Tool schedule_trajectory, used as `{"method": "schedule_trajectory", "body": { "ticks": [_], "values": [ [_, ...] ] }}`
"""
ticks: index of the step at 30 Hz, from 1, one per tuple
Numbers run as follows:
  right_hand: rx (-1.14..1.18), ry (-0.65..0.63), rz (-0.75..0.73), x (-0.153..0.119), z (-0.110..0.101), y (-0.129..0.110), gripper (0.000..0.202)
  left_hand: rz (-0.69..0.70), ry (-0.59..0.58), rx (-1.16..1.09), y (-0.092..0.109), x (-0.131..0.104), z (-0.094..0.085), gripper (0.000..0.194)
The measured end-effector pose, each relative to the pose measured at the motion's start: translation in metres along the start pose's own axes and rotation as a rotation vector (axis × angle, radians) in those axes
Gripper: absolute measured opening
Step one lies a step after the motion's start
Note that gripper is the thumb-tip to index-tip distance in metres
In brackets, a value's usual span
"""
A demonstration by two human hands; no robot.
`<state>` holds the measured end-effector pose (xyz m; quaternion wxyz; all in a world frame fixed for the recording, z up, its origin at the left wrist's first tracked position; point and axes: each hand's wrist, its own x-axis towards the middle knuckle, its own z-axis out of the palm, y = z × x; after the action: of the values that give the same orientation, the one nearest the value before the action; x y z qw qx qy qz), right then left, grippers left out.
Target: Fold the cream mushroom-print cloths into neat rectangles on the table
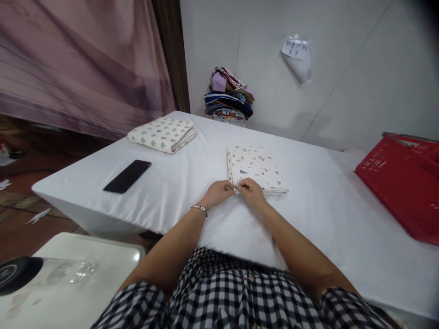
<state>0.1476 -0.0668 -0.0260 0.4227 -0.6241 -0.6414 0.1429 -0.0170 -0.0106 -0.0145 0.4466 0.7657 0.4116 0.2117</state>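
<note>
A folded white cloth (pixel 255 165) with small grey and brown prints lies flat on the white-covered table (pixel 185 178). Both hands meet at its near left corner. My left hand (pixel 218 192), a bracelet at its wrist, pinches the corner edge with thumb and finger. Close beside it, my right hand (pixel 252 192) is closed on the same corner, fingers curled over the layers. Further back on the left rests a second folded cloth (pixel 161 133), cream with grey mushroom-like prints. Between that cloth and the table's front edge lies a black phone (pixel 128 176).
A red plastic basket (pixel 401 183) stands at the right. Behind the table, a stack of folded clothes (pixel 229 96) rises by the wall, where a plastic sleeve with a note (pixel 297 55) hangs. A white stool or small table (pixel 85 278) with a clear bottle (pixel 70 273) is at lower left.
</note>
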Motion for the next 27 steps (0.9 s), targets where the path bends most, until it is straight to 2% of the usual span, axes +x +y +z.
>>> {"method": "schedule_trajectory", "body": {
  "ticks": [3,8,11,21,27],
  "values": [
    [0.0,0.029,-0.105,-0.004,-0.002,0.0,0.009,0.029,0.002,0.041,0.002,-0.001,-0.001,0.013],
    [-0.165,-0.103,-0.187,-0.008,-0.003,0.002,0.005,0.03,0.001,0.055,0.001,0.0,-0.002,0.015],
    [-0.203,-0.127,-0.204,-0.008,-0.003,0.003,0.007,0.027,-0.01,0.034,0.0,0.0,-0.003,0.014],
    [-0.097,-0.004,-0.053,-0.006,0.007,0.002,0.005,0.023,-0.036,-0.061,-0.004,0.002,-0.004,0.019],
    [-0.073,0.032,-0.044,-0.007,0.007,0.001,0.011,0.063,-0.051,-0.086,-0.008,0.003,-0.005,0.019]
  ]
}}
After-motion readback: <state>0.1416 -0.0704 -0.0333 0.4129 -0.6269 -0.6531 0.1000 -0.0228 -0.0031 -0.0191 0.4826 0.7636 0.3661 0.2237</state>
